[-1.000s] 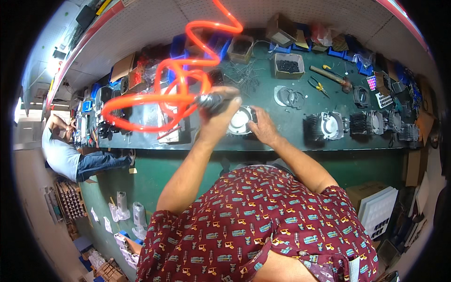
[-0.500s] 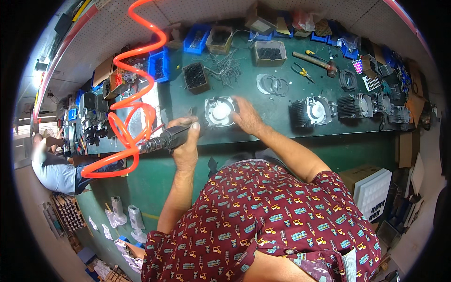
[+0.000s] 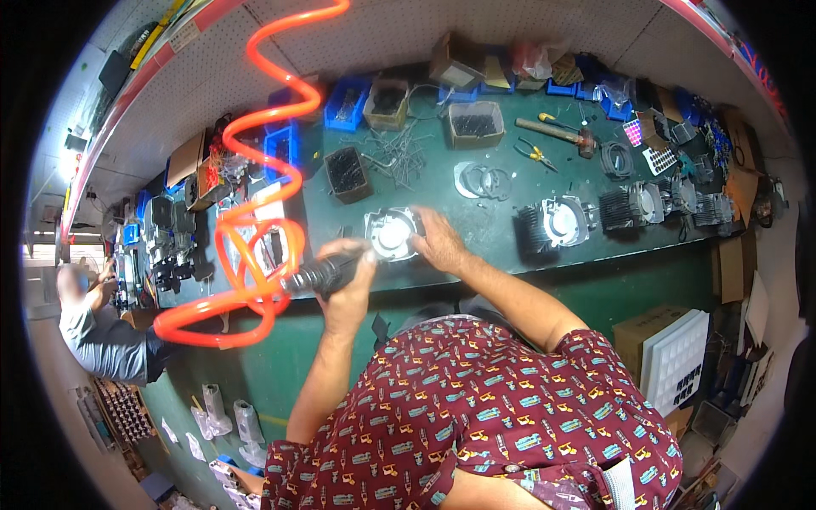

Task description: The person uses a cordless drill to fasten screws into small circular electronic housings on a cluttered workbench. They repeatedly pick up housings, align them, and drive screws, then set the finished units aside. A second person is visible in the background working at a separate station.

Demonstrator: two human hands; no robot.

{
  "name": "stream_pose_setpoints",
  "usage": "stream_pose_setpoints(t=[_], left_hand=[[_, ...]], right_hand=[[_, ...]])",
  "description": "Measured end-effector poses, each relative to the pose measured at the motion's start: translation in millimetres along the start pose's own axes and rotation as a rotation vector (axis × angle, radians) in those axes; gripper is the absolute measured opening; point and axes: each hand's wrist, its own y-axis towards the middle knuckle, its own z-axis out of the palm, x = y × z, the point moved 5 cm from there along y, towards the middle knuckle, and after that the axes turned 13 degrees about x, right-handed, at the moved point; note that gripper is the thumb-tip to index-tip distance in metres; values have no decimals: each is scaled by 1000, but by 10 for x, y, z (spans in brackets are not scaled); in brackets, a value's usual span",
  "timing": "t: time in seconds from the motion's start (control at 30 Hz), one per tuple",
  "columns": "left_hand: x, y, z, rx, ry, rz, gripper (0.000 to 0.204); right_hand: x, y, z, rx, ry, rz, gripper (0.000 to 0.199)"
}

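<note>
L hand (image 3: 350, 274) is wrapped tight round an air tool (image 3: 321, 274), fingers fully curled on the grip. Tool's long axis runs roughly left-right along the front edge of the green surface (image 3: 476, 225), nose end pointing right toward the casting (image 3: 392, 233), hose end trailing left into the orange coil hose (image 3: 255, 212). R hand (image 3: 439, 240) lies on the casting's right side, fingers spread and pressed on its rim, steadying it, not pinching. Casting is a round silver part w/ a pale bore, flat on the surface near the front edge; it sits up and right of the L hand, just beside the tool nose – can't tell if nose touches it. R hand is the nearer one, already touching. Rel. to the casting: black bin (image 3: 347, 172) up-left, loose rings (image 3: 480, 180) up-right, finned cylinder (image 3: 557, 223) well to the right. Another person (image 3: 102, 336) is far left of it.
</note>
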Motion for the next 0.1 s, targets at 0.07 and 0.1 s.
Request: stream_pose_setpoints(t=[0.07,0.1], left_hand=[[40,134,-84,-44,50,0,30],[81,67,-113,-46,57,-13,30]], right_hand=[[-27,7,14,-2,-3,4,60],[-18,18,11,1,-1,6,61]])
